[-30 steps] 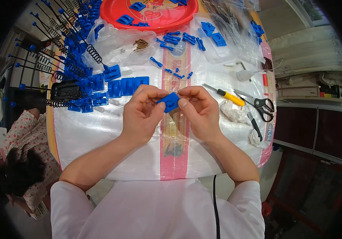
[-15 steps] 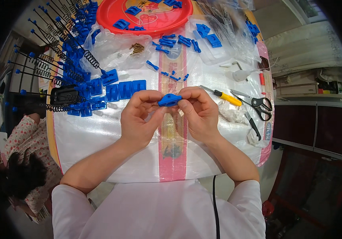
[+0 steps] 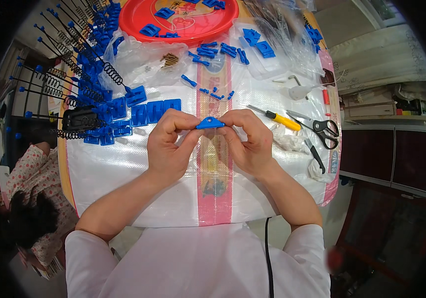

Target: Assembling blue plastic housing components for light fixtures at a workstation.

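Observation:
Between my two hands I hold a small blue plastic base [image 3: 210,122], raised above the middle of the covered table. It shows a triangular side with a round hole. My left hand [image 3: 171,141] pinches its left end between thumb and fingers. The right hand [image 3: 246,139] pinches the opposite end the same way. Just beyond lie several tiny blue plastic pieces [image 3: 217,95] and a longer blue piece [image 3: 189,80]. A row of square blue bases [image 3: 156,112] stands to the left of my left hand. Right of my right hand lies a yellow-handled screwdriver [image 3: 286,121].
Blue bases with black rods and springs [image 3: 90,94] crowd the left side. A red basin [image 3: 128,25] and a plastic bag with brass screws [image 3: 169,60] lie at the back. Scissors [image 3: 328,135], a black-handled knife [image 3: 317,158] and a white bottle [image 3: 299,93] are at right. Another person [image 3: 41,198] is at left.
The blue base has been turned in my fingers, from slanted to level, so its triangular side and hole now show. Both hands stay near the same spot.

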A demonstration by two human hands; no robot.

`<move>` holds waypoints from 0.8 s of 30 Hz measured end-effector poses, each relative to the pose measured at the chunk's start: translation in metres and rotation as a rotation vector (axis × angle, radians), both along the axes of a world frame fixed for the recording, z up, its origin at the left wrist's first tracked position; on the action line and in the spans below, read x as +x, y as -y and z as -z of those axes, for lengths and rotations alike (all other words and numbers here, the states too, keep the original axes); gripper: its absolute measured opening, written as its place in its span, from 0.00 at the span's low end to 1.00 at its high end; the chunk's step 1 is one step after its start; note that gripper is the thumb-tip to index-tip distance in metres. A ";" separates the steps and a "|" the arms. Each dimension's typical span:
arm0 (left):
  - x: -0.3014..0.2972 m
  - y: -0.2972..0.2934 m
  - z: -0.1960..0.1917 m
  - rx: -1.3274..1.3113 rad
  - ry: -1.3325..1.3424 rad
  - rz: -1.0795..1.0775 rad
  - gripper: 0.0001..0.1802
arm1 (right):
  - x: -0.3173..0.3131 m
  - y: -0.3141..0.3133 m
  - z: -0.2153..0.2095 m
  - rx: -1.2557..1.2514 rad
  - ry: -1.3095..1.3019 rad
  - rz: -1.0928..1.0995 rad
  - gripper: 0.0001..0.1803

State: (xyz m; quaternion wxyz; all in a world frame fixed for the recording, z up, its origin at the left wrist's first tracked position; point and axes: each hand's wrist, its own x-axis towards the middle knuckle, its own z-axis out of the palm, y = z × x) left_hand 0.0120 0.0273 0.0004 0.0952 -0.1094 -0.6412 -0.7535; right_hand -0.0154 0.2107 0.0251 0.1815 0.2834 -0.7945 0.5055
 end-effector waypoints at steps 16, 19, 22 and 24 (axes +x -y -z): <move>-0.004 -0.002 -0.005 -0.017 0.139 -0.028 0.06 | 0.002 0.002 0.001 -0.006 0.161 0.046 0.05; -0.007 0.000 0.000 0.086 0.213 0.009 0.06 | -0.001 0.000 0.009 -0.022 0.243 0.034 0.05; -0.010 0.002 0.000 0.110 0.286 0.046 0.06 | -0.003 -0.001 0.011 -0.055 0.340 0.033 0.06; -0.011 0.003 0.005 0.133 0.298 0.064 0.06 | -0.003 -0.001 0.011 -0.087 0.391 0.004 0.06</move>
